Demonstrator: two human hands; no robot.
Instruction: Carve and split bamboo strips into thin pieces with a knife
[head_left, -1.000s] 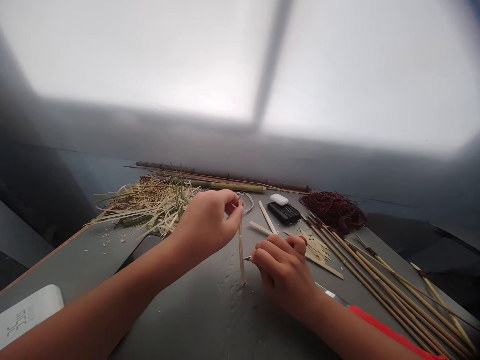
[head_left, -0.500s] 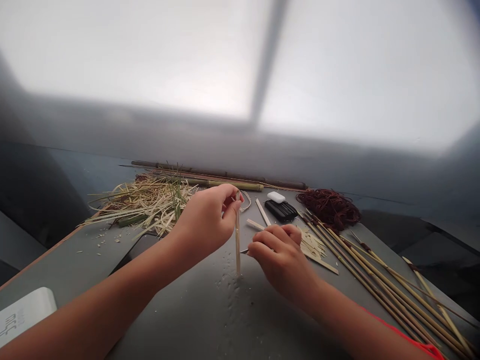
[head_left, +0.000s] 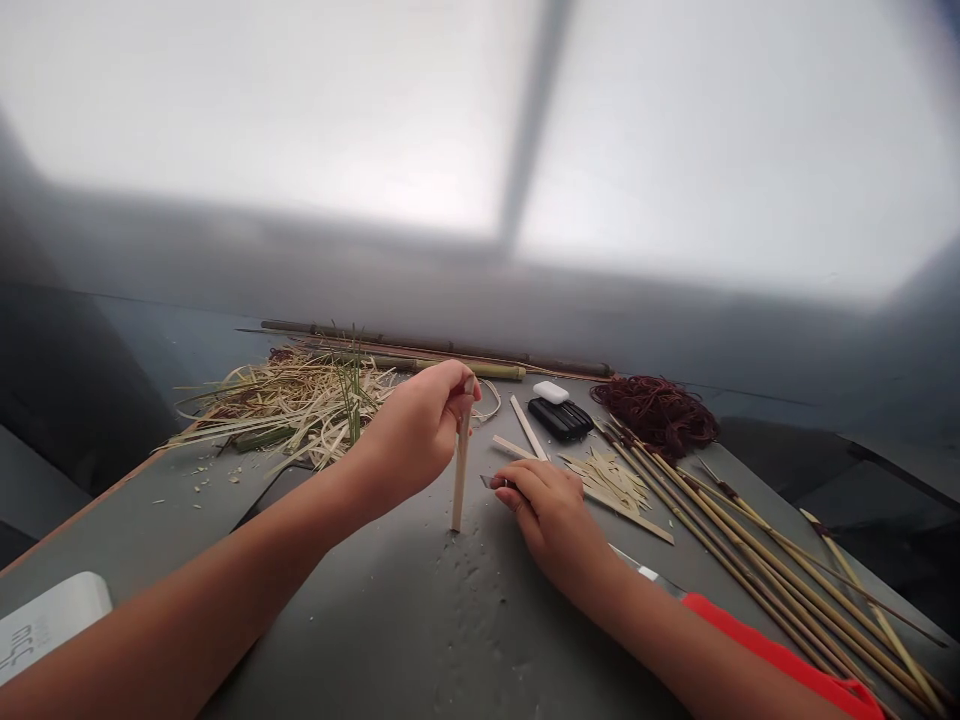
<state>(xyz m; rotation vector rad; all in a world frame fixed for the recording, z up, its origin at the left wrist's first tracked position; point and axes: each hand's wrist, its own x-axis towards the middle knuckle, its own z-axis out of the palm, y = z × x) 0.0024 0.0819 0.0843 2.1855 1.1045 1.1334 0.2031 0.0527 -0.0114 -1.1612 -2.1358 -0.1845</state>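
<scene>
My left hand (head_left: 427, 415) pinches the top of a narrow pale bamboo strip (head_left: 460, 480), which stands nearly upright with its lower end at the grey tabletop. To the right of it, my right hand (head_left: 551, 505) is closed around a small knife whose short blade (head_left: 489, 482) points left, a little apart from the strip. The knife's handle is hidden inside my fingers. Just beyond the right hand lie two flat bamboo strips (head_left: 529, 428) and a spread of short pointed slivers (head_left: 611, 478).
Shavings (head_left: 300, 405) pile up at the back left, with bamboo poles (head_left: 450, 350) behind. A black case (head_left: 561, 419) bears a small white case (head_left: 551, 392). Dark red cord (head_left: 660, 412) and several thin canes (head_left: 750, 540) lie right. A white device (head_left: 56, 625) sits left.
The bamboo strip has shifted slightly left in my left hand and turned its broader face to me. My right hand with the knife has moved a little away from it.
</scene>
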